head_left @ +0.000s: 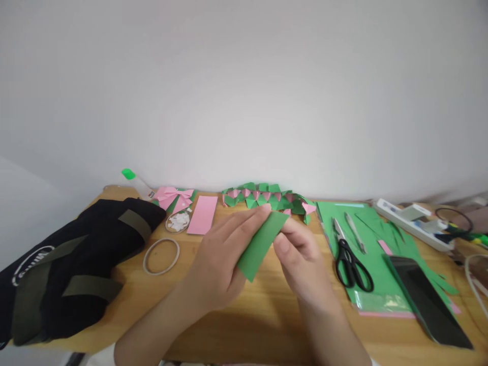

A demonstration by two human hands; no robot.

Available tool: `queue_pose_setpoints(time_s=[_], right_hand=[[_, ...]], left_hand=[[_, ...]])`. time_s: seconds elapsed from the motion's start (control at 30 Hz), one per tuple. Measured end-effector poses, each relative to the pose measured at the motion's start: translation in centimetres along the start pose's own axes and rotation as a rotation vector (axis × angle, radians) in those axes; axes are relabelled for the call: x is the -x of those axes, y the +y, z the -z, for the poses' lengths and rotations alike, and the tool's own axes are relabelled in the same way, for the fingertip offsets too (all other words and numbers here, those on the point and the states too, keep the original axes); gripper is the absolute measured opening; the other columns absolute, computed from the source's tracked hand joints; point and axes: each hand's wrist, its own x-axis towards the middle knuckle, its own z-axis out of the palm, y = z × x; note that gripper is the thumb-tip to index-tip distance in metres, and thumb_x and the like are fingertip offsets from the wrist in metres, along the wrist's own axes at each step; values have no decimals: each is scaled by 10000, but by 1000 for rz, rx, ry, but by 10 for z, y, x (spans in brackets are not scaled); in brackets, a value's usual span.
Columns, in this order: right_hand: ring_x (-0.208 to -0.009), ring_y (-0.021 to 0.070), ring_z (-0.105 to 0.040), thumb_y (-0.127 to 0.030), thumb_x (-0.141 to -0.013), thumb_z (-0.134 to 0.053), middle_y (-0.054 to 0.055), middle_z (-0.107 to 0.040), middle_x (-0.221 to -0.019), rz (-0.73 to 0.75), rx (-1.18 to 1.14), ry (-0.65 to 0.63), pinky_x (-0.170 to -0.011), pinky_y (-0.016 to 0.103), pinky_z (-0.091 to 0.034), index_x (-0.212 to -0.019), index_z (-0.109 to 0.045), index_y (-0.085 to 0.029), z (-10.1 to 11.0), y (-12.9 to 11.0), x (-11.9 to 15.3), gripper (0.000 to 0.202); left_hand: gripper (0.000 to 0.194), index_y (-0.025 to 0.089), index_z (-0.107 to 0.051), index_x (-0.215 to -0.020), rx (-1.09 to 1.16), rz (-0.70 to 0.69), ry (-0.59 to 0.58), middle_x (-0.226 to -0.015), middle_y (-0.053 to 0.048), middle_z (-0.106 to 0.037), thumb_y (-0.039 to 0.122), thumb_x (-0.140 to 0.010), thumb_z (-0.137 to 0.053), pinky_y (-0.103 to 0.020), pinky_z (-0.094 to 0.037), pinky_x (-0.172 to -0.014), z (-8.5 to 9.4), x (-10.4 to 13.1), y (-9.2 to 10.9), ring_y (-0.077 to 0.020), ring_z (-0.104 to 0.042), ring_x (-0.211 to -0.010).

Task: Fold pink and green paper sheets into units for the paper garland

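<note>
Between my two hands, above the middle of the desk, is a narrow strip of green paper (263, 246), held at a slant. My left hand (229, 251) is closed on its left side, with the fingers lying along the far edge. The thumb and bent fingers of my right hand (301, 254) pinch the upper right end. My palms hide part of the strip's underside. Just beyond my hands, against the wall, lies a chain of folded green and pink paper pieces (263, 195). A stack of pink paper (203, 215) rests to the left of it.
Scissors (351, 264), a pen-like tool (355, 233) and a phone (427, 297) lie on green sheets (375, 269) at right, near a power strip (414, 221). Leftward are a tape ring (161, 256), a dish of white scraps (178, 221), a pink bow (173, 197) and a black bag (95, 239).
</note>
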Motion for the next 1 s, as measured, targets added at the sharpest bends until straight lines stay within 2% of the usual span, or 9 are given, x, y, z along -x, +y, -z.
queue_pose_setpoints(time_s=[0.13, 0.27, 0.53, 0.7, 0.77, 0.8, 0.9, 0.93, 1.0], right_hand=[[-701, 174, -532, -592, -856, -587, 15, -571, -712, -21, -12, 9, -694, 315, -493, -728, -620, -248, 0, 0, -3, 369], [-695, 166, -532, -573, -850, -613, 13, -567, -714, -12, -57, -5, -686, 304, -495, -746, -637, -244, 0, 0, -6, 345], [-715, 157, -589, -500, -877, -615, 11, -614, -739, -12, -66, 0, -701, 287, -532, -767, -653, -252, -1, -2, -8, 275], [-650, 134, -581, -423, -880, -627, -5, -613, -681, -17, 13, 65, -606, 245, -513, -754, -643, -225, 0, -8, -11, 235], [-606, 122, -542, -418, -867, -639, -11, -587, -652, -35, 61, 89, -564, 238, -484, -719, -621, -212, 1, -8, -11, 254], [-599, 119, -528, -411, -862, -644, -13, -575, -648, -42, 72, 89, -560, 238, -474, -706, -612, -208, 1, -7, -11, 258], [-607, 118, -527, -373, -845, -660, -13, -571, -660, -84, 41, 32, -564, 245, -466, -706, -602, -202, 0, -2, -12, 227], [-606, 118, -528, -358, -838, -665, -14, -573, -660, -108, 35, 12, -567, 249, -461, -706, -599, -200, -1, 0, -13, 217], [-591, 114, -510, -335, -819, -679, -19, -558, -632, -156, 58, 0, -566, 253, -436, -673, -579, -193, 0, 4, -15, 227]], left_hand=[[569, 158, -413, -1443, -13, -24, 18, -1386, -127, -585, 52, -883, -413, -350, -476, -1051, -2, 0, 2, -195, -556, -1268], [572, 144, -432, -1426, -11, -18, 40, -1397, -120, -578, 30, -866, -435, -305, -439, -1094, -3, 0, 2, -171, -541, -1285], [667, 287, -410, -1453, 106, 69, 53, -1359, -46, -616, 32, -840, -474, -336, -504, -1046, -2, -1, 2, -188, -600, -1229], [715, 374, -406, -1454, 469, 294, 53, -1465, -12, -529, 109, -827, -624, -407, -515, -1063, -4, 6, 0, -254, -546, -1307], [715, 354, -423, -1446, 620, 404, 44, -1490, -25, -501, 253, -804, -723, -418, -528, -1052, -7, 9, -2, -285, -523, -1328], [679, 331, -472, -1415, 659, 482, 62, -1454, -37, -541, 363, -793, -742, -414, -557, -1015, -9, 10, -3, -294, -557, -1293], [538, 256, -653, -1203, 548, 805, 245, -1183, -67, -723, 633, -822, -602, -417, -631, -843, -12, 12, -15, -291, -701, -1050], [513, 235, -669, -1153, 459, 895, 312, -1134, -80, -739, 635, -858, -542, -426, -631, -817, -11, 12, -23, -291, -713, -1009], [507, 201, -638, -1167, 356, 974, 362, -1151, -102, -728, 601, -873, -536, -426, -632, -749, -3, 13, -45, -303, -719, -968]])
